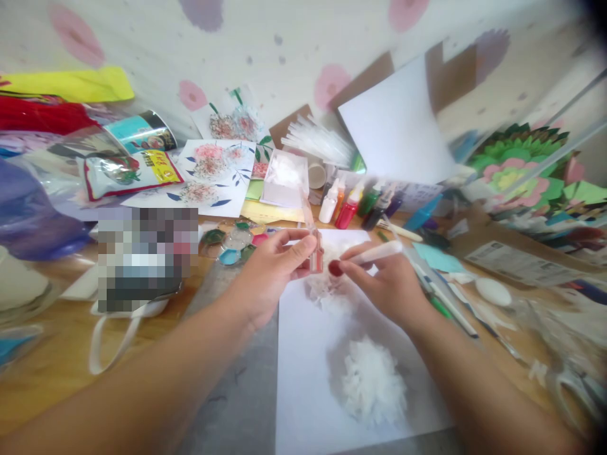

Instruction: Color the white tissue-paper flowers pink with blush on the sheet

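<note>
My left hand (287, 254) is closed, thumb against fingers, on a small clear container with reddish contents (317, 256); blur hides its exact kind. Between the fingers of my right hand (391, 278) are a white-handled stick-like tool (377, 253) and a small round dark-red piece (335, 268), possibly a cap. Both hands are over a white sheet of paper (303, 366). Just below them is a ruffled white paper flower (327, 294), partly covered by the hands. A fuller white flower (374, 379) lies nearer me on the same sheet.
Behind my hands stand several paint bottles (348, 207) and a white box (284, 180). Paint pots (232, 243) sit to the left, near a blurred-out mug-like object (142, 265). At right lie brushes (448, 303), a white egg-shaped piece (493, 291) and scissors (569, 385).
</note>
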The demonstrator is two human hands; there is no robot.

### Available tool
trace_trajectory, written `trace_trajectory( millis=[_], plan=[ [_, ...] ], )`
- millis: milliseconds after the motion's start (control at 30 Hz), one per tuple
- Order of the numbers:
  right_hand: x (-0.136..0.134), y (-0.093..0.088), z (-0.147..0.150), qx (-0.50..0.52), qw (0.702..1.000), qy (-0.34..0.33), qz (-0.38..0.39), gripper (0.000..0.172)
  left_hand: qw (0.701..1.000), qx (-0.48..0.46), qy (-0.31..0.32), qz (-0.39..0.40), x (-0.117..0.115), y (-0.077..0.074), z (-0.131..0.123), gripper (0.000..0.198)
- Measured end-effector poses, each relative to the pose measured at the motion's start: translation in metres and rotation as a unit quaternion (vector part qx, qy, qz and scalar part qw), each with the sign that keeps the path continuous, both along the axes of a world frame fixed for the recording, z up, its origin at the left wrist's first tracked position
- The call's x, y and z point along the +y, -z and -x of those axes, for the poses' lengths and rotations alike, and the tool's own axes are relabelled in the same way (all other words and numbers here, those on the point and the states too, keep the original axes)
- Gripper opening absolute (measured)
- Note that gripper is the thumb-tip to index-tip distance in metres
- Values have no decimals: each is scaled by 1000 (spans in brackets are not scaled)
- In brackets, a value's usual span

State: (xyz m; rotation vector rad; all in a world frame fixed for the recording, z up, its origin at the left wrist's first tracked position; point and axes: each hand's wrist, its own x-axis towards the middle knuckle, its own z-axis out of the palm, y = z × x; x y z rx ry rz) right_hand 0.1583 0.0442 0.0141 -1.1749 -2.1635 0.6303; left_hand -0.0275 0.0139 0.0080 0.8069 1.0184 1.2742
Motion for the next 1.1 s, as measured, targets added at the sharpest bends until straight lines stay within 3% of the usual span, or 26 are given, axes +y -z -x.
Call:
trace_trajectory(
  millis=[133,267,400,500,633,767,900,967,1100],
  plan=[
    [2,2,3,-87,996,-15,-13,22,1000,2,-1,4,0,0,-1,47],
    [3,0,1,-49,998,48,-4,26,1000,8,-2,2,1,0,-1,47],
    [4,0,0,-97,995,27,-3,25,1000,9,3,0,1,2,-1,46],
    [5,1,-1,-75,995,62,-9,28,1000,15,9,-8,1,3,0,46],
    [7,1,-6,-86,995,48,-11,24,1000,8,11,-6,1,4,0,45],
    [3,-3,-11,-6,996,90,0,23,1000,5,11,-7,1,5,0,44],
    [0,-6,-11,-23,1000,-20,8,19,1000,-1,8,10,0,4,-1,45],
    [1,-7,-13,-20,1000,-2,14,18,1000,-3,8,12,1,4,1,45],
    [11,-13,-27,123,988,46,79,22,999,-30,-19,-16,8,1,7,46]
  ],
)
